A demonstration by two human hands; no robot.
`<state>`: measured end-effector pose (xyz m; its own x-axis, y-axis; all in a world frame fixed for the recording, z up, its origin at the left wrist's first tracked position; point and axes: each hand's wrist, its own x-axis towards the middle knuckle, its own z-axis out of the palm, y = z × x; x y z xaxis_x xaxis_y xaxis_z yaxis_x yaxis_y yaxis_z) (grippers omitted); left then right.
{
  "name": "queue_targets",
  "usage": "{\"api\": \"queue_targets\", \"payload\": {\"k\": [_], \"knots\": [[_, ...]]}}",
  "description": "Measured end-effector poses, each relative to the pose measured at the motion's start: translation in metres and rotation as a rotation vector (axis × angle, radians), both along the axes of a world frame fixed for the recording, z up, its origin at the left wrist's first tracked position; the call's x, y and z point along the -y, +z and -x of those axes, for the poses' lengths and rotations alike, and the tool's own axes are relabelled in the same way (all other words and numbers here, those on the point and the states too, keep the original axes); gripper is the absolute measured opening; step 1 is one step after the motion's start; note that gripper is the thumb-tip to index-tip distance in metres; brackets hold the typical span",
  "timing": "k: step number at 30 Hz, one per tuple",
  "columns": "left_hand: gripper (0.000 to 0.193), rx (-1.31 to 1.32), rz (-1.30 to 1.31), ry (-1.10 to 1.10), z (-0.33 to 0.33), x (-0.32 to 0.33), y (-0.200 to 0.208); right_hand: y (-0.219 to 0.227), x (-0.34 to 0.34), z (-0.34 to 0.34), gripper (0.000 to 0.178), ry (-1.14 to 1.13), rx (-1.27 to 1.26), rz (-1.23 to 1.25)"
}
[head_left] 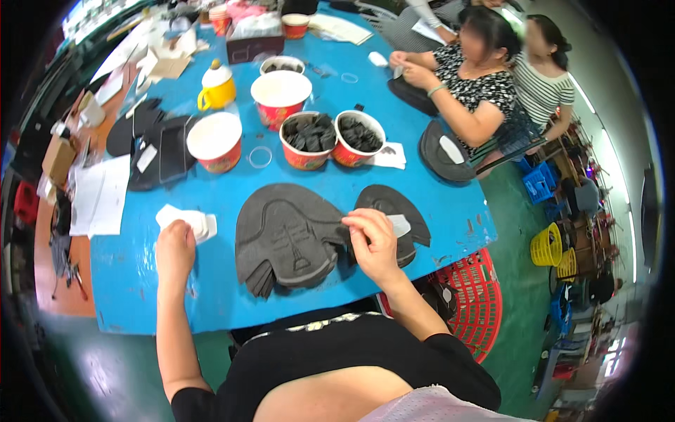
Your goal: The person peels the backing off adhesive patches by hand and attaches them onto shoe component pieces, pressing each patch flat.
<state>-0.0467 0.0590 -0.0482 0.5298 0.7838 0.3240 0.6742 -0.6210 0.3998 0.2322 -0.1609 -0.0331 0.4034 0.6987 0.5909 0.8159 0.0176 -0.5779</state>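
Note:
A stack of dark grey curved foam-like pads [288, 232] lies in front of me, its lower left edges fanned out. My left hand [176, 246] is closed, with its fingertips down at the near left edge of a pile of small white patches [204, 225]. What its fingers pinch is hidden. My right hand [375, 243] is bent into a pinch by the right edge of the pad stack; I cannot see what lies between the fingertips. Beyond it is a second group of dark pads [404, 204], with a white patch [399, 225] on top.
Red and white tubs [307, 158] stand across the blue table [450, 225], some holding black pieces. A yellow cup [216, 88] and dark pads [165, 155] are at left. A red basket [478, 302] sits below the right edge. Co-workers [478, 84] sit on the right.

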Motion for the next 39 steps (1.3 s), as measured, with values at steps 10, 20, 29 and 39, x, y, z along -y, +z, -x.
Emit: {"api": "queue_targets", "payload": {"k": [10, 20, 29, 39], "knots": [[0.008, 0.365, 0.179, 0.262, 0.001, 0.0, 0.007, 0.007, 0.0, 0.003, 0.017, 0.009, -0.021, -0.025], [0.013, 0.494, 0.346, 0.22, 0.015, -0.008, -0.008, 0.012, -0.007, 0.011, 0.016, 0.066, -0.011, -0.024], [0.012, 0.607, -0.449, 0.032, -0.006, 0.044, 0.055, 0.033, -0.021, 0.016, 0.018, 0.081, -0.159, -0.053], [0.007, 0.823, 0.237, -0.285, -0.056, 0.096, 0.057, 0.054, -0.027, 0.04, 0.017, 0.765, -1.006, 0.156]]}}
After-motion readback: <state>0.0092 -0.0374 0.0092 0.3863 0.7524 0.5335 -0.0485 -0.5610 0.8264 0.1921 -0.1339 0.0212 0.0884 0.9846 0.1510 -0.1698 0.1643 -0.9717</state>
